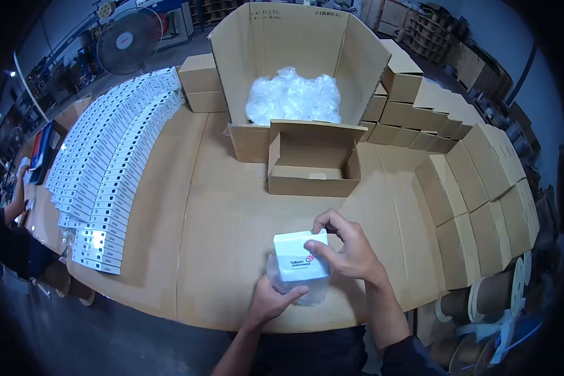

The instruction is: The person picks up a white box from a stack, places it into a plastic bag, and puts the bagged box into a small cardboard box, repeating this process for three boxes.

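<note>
A small white box (291, 245) printed "Telkom Indonesia" is held low over the front of the table. Its lower part sits inside a clear plastic bag (313, 294), while the top stands out of it. My left hand (273, 302) grips the bag and box from below left, thumb across the front. At the upper right corner, my right hand (351, 250) is closed on the box, thumb on the printed face and index finger bent over the top. Just beyond my hands stands an open brown cardboard box (314, 187), its inside facing me.
Behind it, a large carton (239, 69) holds a heap of clear plastic bags (293, 97). Long rows of thin white boxes (109, 188) line the left side. Brown boxes (473, 219) are stacked at right, above cable spools (495, 291). Another person's arm (15, 200) shows far left.
</note>
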Tool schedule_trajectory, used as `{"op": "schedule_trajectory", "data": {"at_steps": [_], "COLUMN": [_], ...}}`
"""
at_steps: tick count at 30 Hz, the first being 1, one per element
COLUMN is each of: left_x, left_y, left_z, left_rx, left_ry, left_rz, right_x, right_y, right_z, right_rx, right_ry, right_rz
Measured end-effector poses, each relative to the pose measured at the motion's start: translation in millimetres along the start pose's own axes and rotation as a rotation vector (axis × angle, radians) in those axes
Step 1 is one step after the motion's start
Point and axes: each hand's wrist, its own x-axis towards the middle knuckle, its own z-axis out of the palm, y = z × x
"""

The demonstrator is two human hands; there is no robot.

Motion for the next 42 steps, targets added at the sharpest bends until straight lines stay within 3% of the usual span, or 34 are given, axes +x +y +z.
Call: {"op": "schedule_trajectory", "data": {"at_steps": [3, 7, 9, 14, 21, 26, 32, 36, 40, 42], "left_x": [-2.0, 1.2, 6.9, 17.3, 26.5, 26.1, 27.5, 35.4, 33.3, 29.4], "left_y": [-26.9, -26.5, -26.2, -25.1, 18.4, 25.5, 3.0, 7.8, 16.3, 13.6], "left_z": [-13.9, -4.2, -3.0, -15.8, -6.6, -7.8, -11.6, -1.6, 10.7, 5.9], "left_rx": [-0.201, -0.268, -0.359, -0.121, 0.269, 0.186, 0.084, 0.027, 0.127, -0.032], "left_ry": [0.071, 0.187, 0.201, 0.143, 0.118, 0.015, 0.094, 0.172, 0.227, 0.173], "left_rz": [-0.041, -0.081, -0.055, 0.084, 0.256, 0.303, 0.339, 0.352, 0.289, 0.156], "right_x": [-2.2, -16.7, -34.7, -56.9, -57.6, -57.0, -46.9, -57.1, -57.4, -55.9], "right_y": [7.6, 29.3, 38.7, 39.0, 53.9, 55.1, 27.1, 41.0, 44.5, 41.6], "right_z": [-0.7, 15.3, 17.4, 35.3, 39.1, 36.8, 47.7, 66.0, 69.6, 61.1], "right_rx": [0.006, 0.529, 0.612, 0.668, 0.68, 0.78, 0.953, 0.855, 0.72, 0.608], "right_ry": [-0.07, 0.086, 0.121, 0.271, 0.375, 0.27, 0.317, 0.29, 0.359, 0.316], "right_rz": [0.166, 0.253, 0.263, 0.41, 0.193, 0.003, 0.115, 0.308, 0.136, 0.137]}}
